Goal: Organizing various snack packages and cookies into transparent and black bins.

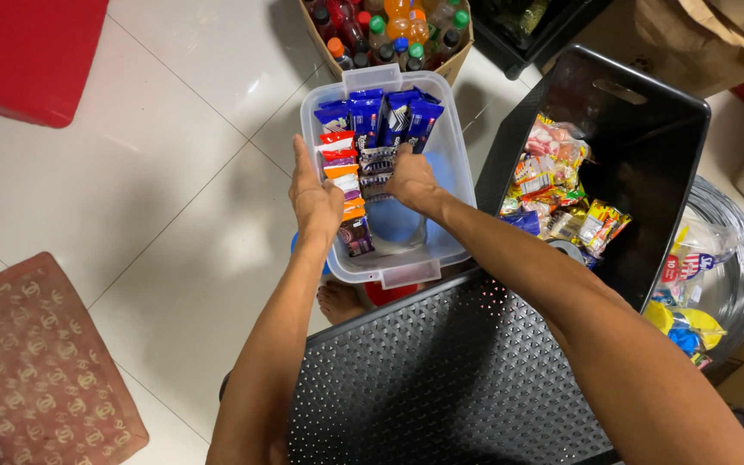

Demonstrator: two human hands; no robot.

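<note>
Inside the clear plastic bin (454,164), the right half and near end lie open; snack packets (363,164) fill its left side and far end. The black crate (647,112) crowds its right, a box of bottles (389,30) blocks beyond. White floor (174,172) to the left stands free.

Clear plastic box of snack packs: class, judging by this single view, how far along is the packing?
Done: blue packs stand in a row at the far end of the clear plastic box. In hand: the left hand steadies a column of red and orange packs, while the right hand rests on the middle packs. Left: the box's near right part shows bare bottom, and the black crate holds loose snacks.
</note>
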